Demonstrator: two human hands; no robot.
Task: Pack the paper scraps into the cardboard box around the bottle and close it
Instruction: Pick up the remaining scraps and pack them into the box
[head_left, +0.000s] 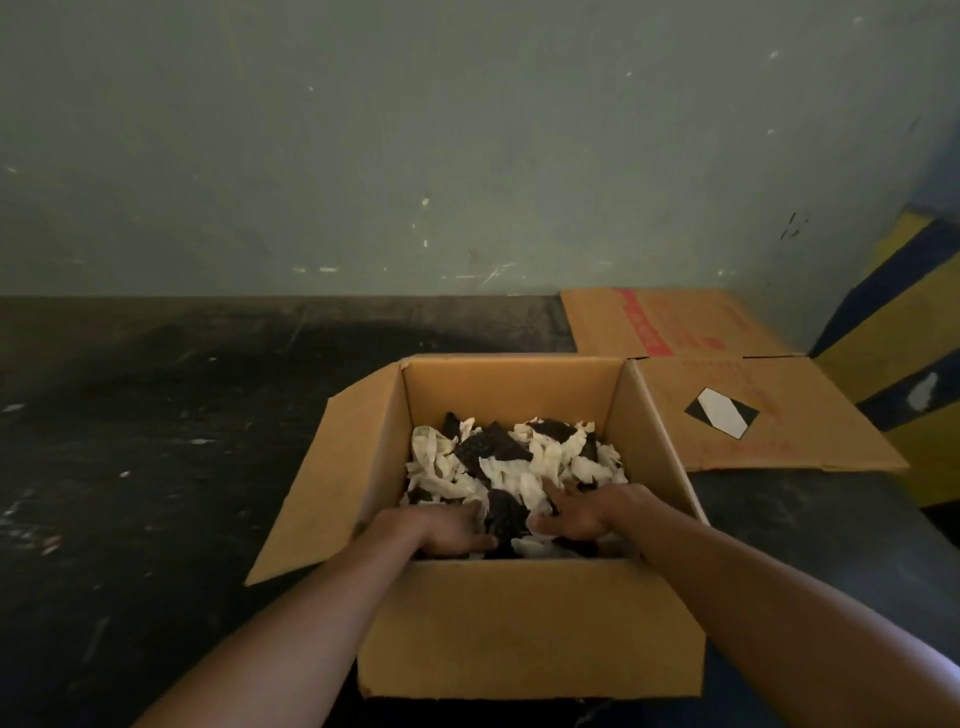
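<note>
Both hands, left (447, 527) and right (582, 514), flat, spread open on paper scraps (519, 462) in box (530, 623); bottle unseen. Hard pressing risks tipping it.

One open cardboard box (530, 623) stood on floor, three flaps seen spread. Two hands were inside: left hand (447, 530), right hand (582, 514). Paper scraps (514, 462) too many to count, white and dark kinds mixed. One flattened carton (670, 322) lay behind. One black-and-white diamond label (722, 413) showed on right flap.
</note>
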